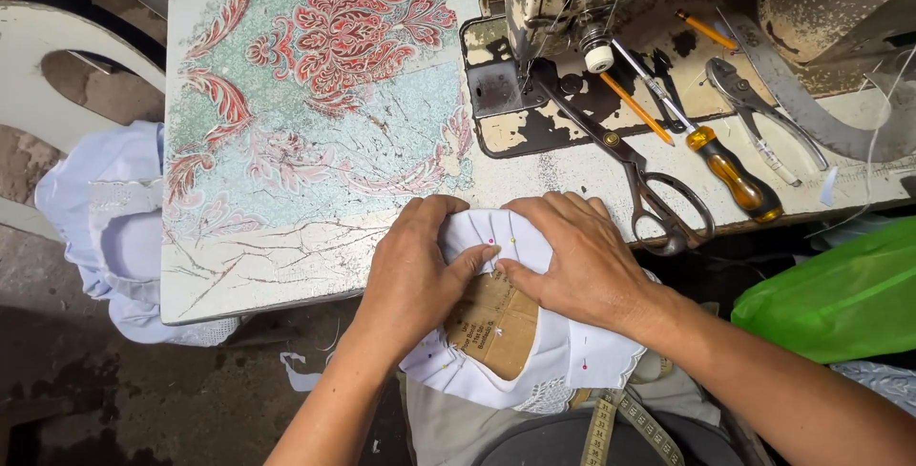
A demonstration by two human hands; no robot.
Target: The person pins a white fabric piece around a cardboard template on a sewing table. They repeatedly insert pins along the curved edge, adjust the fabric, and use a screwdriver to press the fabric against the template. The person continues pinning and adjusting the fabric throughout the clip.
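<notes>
Probably a tailoring workshop: worn sewing machine (668,8), scissors (630,165), measuring tape (620,428).

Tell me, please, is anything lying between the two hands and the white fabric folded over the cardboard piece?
Nothing visible does. The left hand and right hand both press directly on the white fabric wrapped around the cardboard piece. The scissors lie apart.

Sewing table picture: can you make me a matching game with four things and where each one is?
Things:
1. scissors
2. screwdriver
3. green bag
4. white cloth

Places:
A. under both hands at the table's near edge
B. off the table, at the right
C. on the table beside the right hand
D. between the scissors and the pliers

Pairs: 1-C, 2-D, 3-B, 4-A
</notes>
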